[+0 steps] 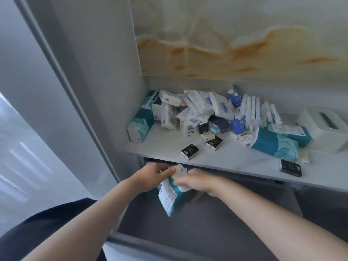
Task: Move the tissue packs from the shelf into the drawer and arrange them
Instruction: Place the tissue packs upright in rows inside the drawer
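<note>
Now left grip (157,174), right grip (195,182) pinching teal-white plastic tissue pack (169,198); best laid flat, far-left corner of grey drawer (216,225).

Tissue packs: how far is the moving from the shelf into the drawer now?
Barely started: no pack lies on the drawer floor that shows. In hand: left hand and right hand hold one teal tissue pack over the drawer. Left: the pile on the shelf, then arranging.
</note>
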Available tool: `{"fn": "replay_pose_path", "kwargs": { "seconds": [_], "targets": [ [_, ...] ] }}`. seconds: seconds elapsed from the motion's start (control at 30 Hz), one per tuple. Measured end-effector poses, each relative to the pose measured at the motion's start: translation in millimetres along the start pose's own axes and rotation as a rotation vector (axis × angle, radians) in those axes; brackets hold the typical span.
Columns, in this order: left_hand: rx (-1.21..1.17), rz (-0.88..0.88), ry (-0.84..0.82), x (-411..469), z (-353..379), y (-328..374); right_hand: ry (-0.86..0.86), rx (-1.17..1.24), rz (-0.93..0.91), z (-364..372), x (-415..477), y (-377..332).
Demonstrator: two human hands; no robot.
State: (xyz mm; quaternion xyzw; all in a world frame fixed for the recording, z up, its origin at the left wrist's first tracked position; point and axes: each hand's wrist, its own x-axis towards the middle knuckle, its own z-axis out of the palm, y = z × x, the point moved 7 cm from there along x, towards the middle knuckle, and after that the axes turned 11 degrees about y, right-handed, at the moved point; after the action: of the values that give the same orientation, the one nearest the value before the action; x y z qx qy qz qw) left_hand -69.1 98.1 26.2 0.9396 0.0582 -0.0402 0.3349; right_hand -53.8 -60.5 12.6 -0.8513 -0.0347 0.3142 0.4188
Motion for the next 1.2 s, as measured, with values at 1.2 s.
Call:
{"fn": "replay_pose_path", "kwargs": {
  "seconds": [1.2],
  "targets": [
    [0.511, 0.006, -0.144, 4, 18, -117, 0.065, -0.195, -0.232, 127, 74, 2]
  ]
}}
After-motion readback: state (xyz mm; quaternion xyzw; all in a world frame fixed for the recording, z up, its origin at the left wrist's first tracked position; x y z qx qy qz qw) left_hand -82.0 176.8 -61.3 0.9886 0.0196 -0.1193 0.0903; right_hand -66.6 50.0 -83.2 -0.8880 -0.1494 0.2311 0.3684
